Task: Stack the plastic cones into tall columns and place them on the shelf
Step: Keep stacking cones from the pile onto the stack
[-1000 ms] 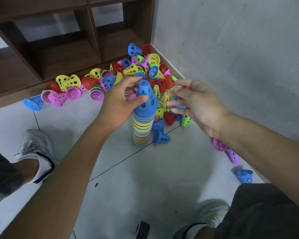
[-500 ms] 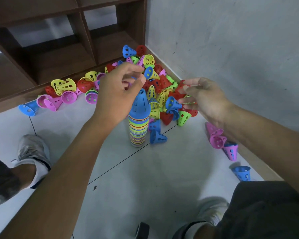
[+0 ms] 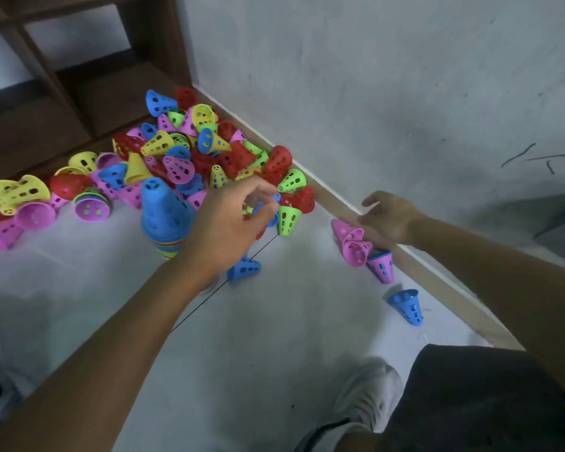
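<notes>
Nearest to me, my right shoe (image 3: 366, 391) sits flat on the pale floor (image 3: 268, 337), just beside my dark trouser leg (image 3: 483, 399). A little further out a lone blue cone (image 3: 406, 306) lies tipped near the wooden skirting (image 3: 437, 282).

My left hand (image 3: 224, 223) hangs over the floor just right of the stacked column (image 3: 165, 220), its fingers curled in with thumb and fingertips (image 3: 268, 190) pinched close together. I cannot tell whether they hold anything (the picture is blurred right there, and cones lie behind them). The column stands upright on the floor, blue cones on top and striped rims of many colours showing below; my wrist hides its base. A blue cone on its side (image 3: 243, 270) lies just under my forearm.

My right hand (image 3: 388, 216) is out by the skirting with fingers loosely spread and empty, just above two pink cones (image 3: 353, 243) nested end to end and a third pink one with a blue rim (image 3: 382, 265).

Beyond both hands the loose pile of cones (image 3: 203, 151) fills the corner, red, yellow, green, pink and blue, a green one (image 3: 287, 220) standing at its near edge. Farthest back, the brown wooden shelf (image 3: 79, 89) stands against the grey wall (image 3: 372, 93); its visible compartments hold no cones.
</notes>
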{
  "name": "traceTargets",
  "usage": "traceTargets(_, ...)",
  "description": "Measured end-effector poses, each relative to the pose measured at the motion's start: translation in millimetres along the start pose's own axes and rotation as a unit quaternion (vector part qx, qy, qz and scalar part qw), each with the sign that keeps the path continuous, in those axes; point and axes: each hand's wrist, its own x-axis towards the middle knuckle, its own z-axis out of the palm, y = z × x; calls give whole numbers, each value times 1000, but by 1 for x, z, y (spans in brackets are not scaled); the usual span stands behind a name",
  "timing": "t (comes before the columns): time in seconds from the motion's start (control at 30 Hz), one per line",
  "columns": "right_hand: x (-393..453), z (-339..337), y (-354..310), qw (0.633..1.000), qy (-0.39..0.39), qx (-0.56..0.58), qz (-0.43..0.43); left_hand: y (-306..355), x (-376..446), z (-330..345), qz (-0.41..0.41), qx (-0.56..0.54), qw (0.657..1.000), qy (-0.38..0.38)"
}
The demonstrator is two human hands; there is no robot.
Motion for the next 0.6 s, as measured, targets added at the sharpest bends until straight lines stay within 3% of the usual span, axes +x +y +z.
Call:
traceTargets(0.1, 16, 18, 29, 998, -29, -63, 9, -42, 2, 29, -81, 2, 996, -35)
traceTargets(0.33, 62, 65, 74, 982, -28, -183, -38, -132, -4, 76, -164, 168, 970, -66)
traceTargets(0.5, 98, 82, 92, 993, -13, -100, -66, -167, -1, 105, -233, 275, 926, -110)
traceTargets(0.6, 120, 97, 96, 991, -30, -122, -55, -185, 3, 112, -232, 318, 910, -130)
